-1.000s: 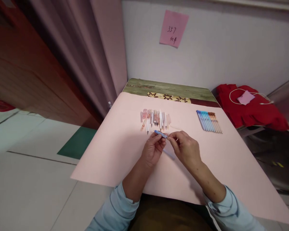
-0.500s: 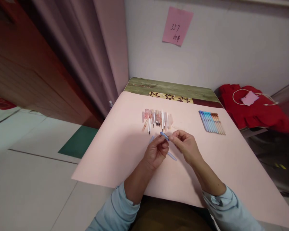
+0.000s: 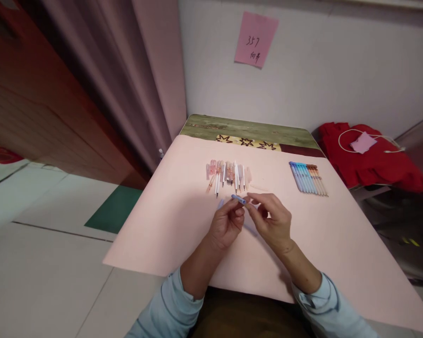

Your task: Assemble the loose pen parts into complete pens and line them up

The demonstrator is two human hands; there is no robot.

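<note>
Over the near middle of the table, my left hand point(image 3: 227, 223) pinches a short blue pen barrel piece point(image 3: 238, 199) between thumb and fingers. My right hand point(image 3: 273, 218) has its thumb and forefinger closed about the right end of that piece. A pale blue pen part point(image 3: 221, 203) lies on the table behind my left hand, partly hidden. Another light blue pen part point(image 3: 251, 230) rests between my wrists. Just beyond my hands is a group of white refills point(image 3: 236, 177) with dark tips, mixed with pinkish translucent pen barrels point(image 3: 213, 167).
A row of blue and brown pens point(image 3: 308, 178) lies on the right of the pink-covered table point(image 3: 155, 220). Past the table's right edge is a red cloth point(image 3: 384, 162) with a white cable and pink paper. A wall with a pink note point(image 3: 256, 40) stands behind.
The blue piece has turned to lie more level, its end facing right. My right hand's fingers have spread slightly and shifted about its end. The view has moved a little.
</note>
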